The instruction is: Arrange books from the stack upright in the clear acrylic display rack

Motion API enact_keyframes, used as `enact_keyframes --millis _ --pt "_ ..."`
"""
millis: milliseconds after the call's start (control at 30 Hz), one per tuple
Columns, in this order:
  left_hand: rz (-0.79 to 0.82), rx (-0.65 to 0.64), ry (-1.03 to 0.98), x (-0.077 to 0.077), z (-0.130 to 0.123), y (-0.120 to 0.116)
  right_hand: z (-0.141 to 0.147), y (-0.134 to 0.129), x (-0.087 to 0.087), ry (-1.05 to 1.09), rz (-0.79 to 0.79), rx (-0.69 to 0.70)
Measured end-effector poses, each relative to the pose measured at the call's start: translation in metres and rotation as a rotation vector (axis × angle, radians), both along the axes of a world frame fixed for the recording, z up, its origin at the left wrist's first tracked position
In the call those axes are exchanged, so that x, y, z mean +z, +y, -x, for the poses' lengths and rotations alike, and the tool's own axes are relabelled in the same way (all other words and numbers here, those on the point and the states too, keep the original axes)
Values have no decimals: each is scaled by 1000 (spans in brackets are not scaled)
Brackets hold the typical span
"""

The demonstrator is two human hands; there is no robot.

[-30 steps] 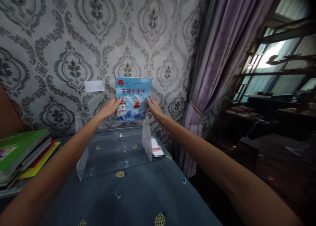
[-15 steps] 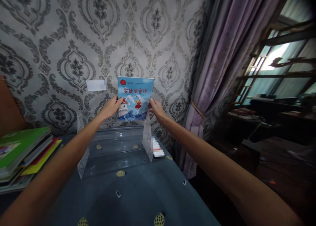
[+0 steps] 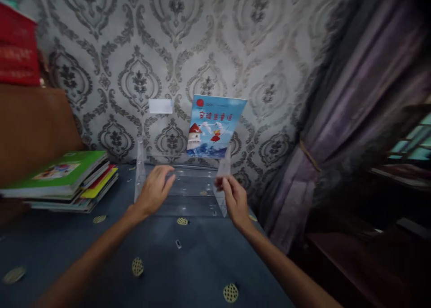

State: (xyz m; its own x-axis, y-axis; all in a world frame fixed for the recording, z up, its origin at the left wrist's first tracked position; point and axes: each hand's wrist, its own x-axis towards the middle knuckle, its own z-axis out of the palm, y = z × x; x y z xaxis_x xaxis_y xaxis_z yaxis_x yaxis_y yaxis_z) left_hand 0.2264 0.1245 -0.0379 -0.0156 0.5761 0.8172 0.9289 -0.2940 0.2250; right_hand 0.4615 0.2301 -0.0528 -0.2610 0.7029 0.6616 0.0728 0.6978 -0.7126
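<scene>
Standing: the book (image 3: 217, 128) rose just right of frame centre, toward the back of the rack (image 3: 139, 173), clear of my hands.
Left hand (image 3: 155, 189): I had it half open, thumb apart, nothing held.
Right hand (image 3: 237, 200): I had it loosely curled by the rack's right panel; whether it touched, I couldn't tell.
Cover: I judged it light, bendy, slippery, easily creased.
Side edges: I judged them the best hold, both together.
</scene>
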Motion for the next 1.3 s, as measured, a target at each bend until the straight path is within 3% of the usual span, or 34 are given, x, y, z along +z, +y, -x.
enact_keyframes --millis 100,200,433,567,700,867,1300 --pt "9 63 89 -28 18 -28 11 -48 -42 -171 41 191" --pt "4 206 125 -38 51 -56 25 -80 -69 -304 54 344" --pt "144 699 235 -18 150 -119 59 -113 -92 -398 199 496" --pt "330 881 241 -10 194 -153 73 -121 -110 -378 346 556" --pt "521 893 173 -14 220 -174 75 -123 -118 -373 454 563" --pt "585 833 225 -17 229 -183 70 -122 -116 -375 479 555" --pt "724 789 255 14 238 -181 67 -121 -110 -406 487 557"
